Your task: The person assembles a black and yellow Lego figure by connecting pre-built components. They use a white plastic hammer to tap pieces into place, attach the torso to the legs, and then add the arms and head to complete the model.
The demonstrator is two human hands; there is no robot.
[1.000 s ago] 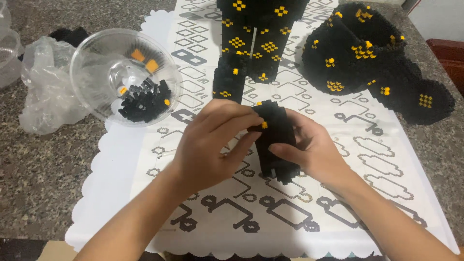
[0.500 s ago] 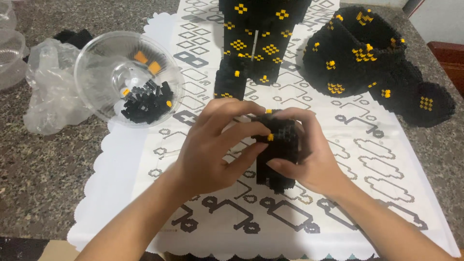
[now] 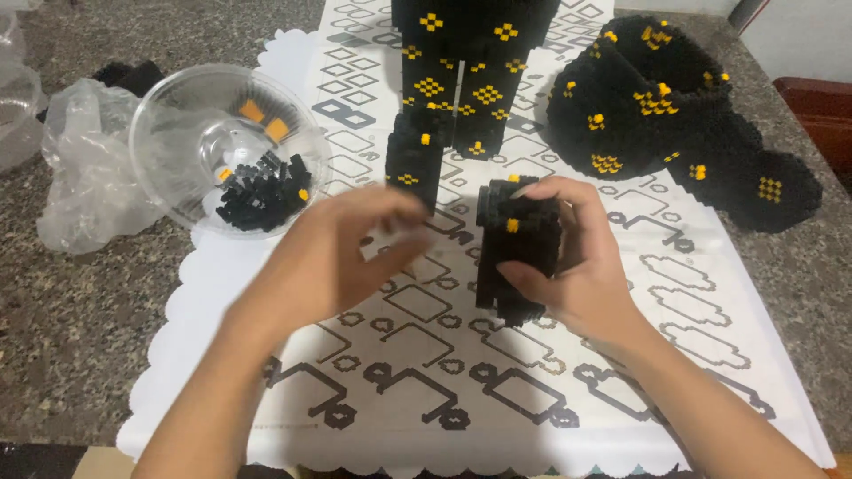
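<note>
My right hand [image 3: 581, 266] grips a black brick block [image 3: 519, 248] with a few yellow studs, held upright just above the patterned white mat [image 3: 417, 355]. My left hand [image 3: 342, 257] is off the block, to its left, blurred, fingers loosely curled; I cannot tell whether a small piece is in them. A clear plastic bowl [image 3: 191, 133] with several loose black and orange bricks [image 3: 262, 191] sits to the upper left of my left hand.
A tall black-and-yellow brick figure [image 3: 461, 71] stands at the back centre. A rounded black brick assembly [image 3: 666, 106] lies at the back right. Crumpled clear plastic bags [image 3: 84, 186] lie left on the speckled stone counter [image 3: 71, 337]. A dark red chair [image 3: 821, 111] is at the right edge.
My left hand has let go of the block and moved left, away from it. My right hand keeps the block and has turned it more upright.
</note>
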